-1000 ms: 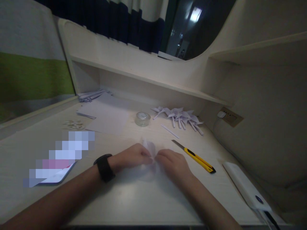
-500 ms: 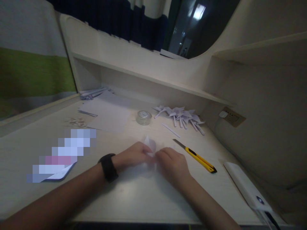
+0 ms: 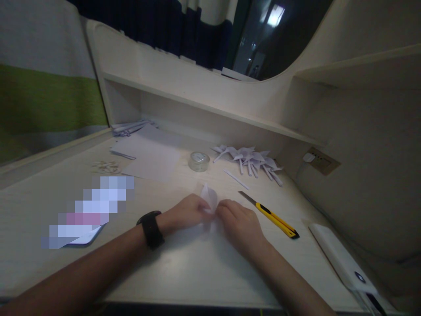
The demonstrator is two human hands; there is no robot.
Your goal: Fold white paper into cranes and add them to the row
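A small piece of white paper [image 3: 209, 197] lies folded on the pale desk [image 3: 204, 272], one flap standing up between my hands. My left hand [image 3: 186, 213], with a black watch on its wrist, pinches the paper from the left. My right hand [image 3: 237, 224] grips it from the right, fingers curled over the fold. Both hands rest on the desk and touch each other at the paper.
A yellow utility knife [image 3: 271, 216] with its blade out lies just right of my right hand. Behind are a tape roll [image 3: 198, 161], a pile of folded paper pinwheels [image 3: 250, 160], a paper strip [image 3: 236, 179] and white sheets [image 3: 148, 156]. A white power bank [image 3: 342, 259] lies at right, a phone [image 3: 82, 237] at left.
The paper's flap has been folded up higher and narrower between my fingers. My hands have stayed in the same spot, pressed a little closer together.
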